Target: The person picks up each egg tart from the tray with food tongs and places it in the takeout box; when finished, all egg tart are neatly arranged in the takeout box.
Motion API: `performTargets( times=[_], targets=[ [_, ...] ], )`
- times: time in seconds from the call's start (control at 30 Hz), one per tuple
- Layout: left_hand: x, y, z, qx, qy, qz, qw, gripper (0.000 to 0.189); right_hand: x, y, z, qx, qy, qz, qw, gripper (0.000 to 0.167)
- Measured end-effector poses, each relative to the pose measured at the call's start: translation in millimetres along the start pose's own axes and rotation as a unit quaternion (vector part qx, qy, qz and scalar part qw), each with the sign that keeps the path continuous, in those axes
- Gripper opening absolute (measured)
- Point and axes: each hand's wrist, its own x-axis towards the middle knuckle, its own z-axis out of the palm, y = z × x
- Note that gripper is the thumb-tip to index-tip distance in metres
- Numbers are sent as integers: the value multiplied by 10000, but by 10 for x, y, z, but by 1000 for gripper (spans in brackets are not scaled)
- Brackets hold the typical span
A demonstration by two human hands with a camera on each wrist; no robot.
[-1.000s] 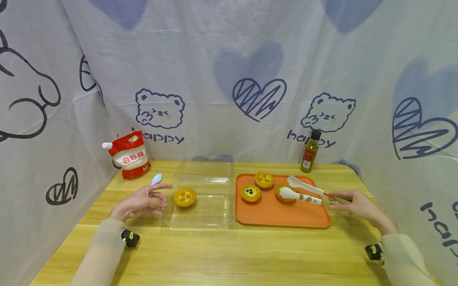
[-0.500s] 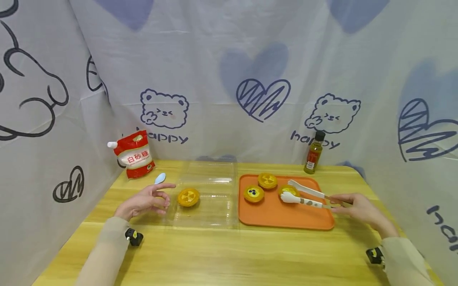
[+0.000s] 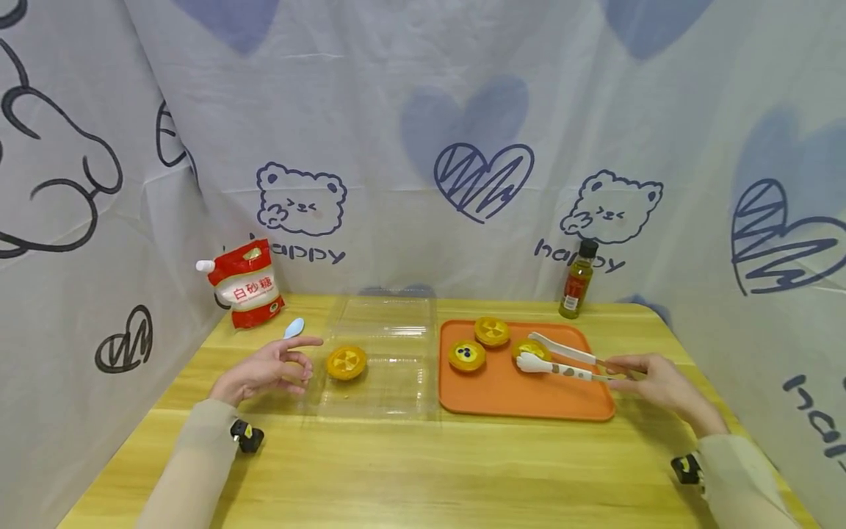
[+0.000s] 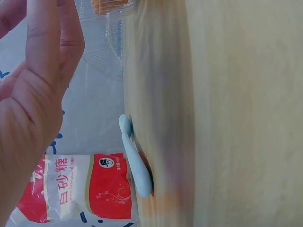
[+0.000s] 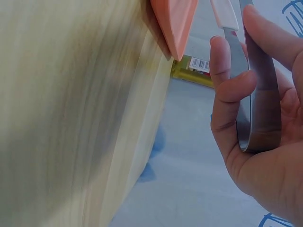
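My right hand [image 3: 661,378] grips a pair of tongs [image 3: 562,367] by the bent metal end [image 5: 265,127], which shows close up in the right wrist view. The white paw-shaped tips stand apart on either side of an egg tart [image 3: 531,350] on the orange tray [image 3: 529,400]; whether they touch it I cannot tell. My left hand [image 3: 267,369], fingers loosely bent and holding nothing, is at the left side of a clear hinged plastic box [image 3: 390,397]. Another tart [image 3: 346,363] sits inside that box, whose lid lies back. Contact between hand and box is unclear.
Two more tarts lie at the tray's left: one topped with blueberries [image 3: 466,355], one with a patterned top [image 3: 492,332]. A red and white sugar pouch [image 3: 247,286] and a pale blue spoon [image 3: 294,328] are back left. An oil bottle [image 3: 577,283] stands behind the tray.
The tongs have shifted slightly left and lower around the tart on the tray. My left hand stays beside the box. The head view has swayed a little.
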Motion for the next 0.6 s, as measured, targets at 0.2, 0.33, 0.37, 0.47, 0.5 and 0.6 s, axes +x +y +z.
performTargets(
  times=[0.2,0.33,0.37,0.47,0.5,0.6],
  targets=[
    [4,-4,1,0,-4,-11,10000,76,-4,-22,7,-28,81,-40,10000,59],
    [-5,-1,5,-2,-19,-4,10000,76,1,-16,18,30,121,-43,9999,61],
    [-8,3,8,-6,-19,-5,10000,76,1,-17,18,45,129,-42,9999,61],
    [-11,12,10,6,-10,-16,10000,76,-4,-31,13,105,149,-31,9998,62],
    [-10,14,9,10,-13,-15,10000,76,-7,-41,9,127,150,-36,9998,62],
    [-8,17,6,21,-17,-9,10000,76,-6,-75,0,140,181,-91,9997,62]
  ],
)
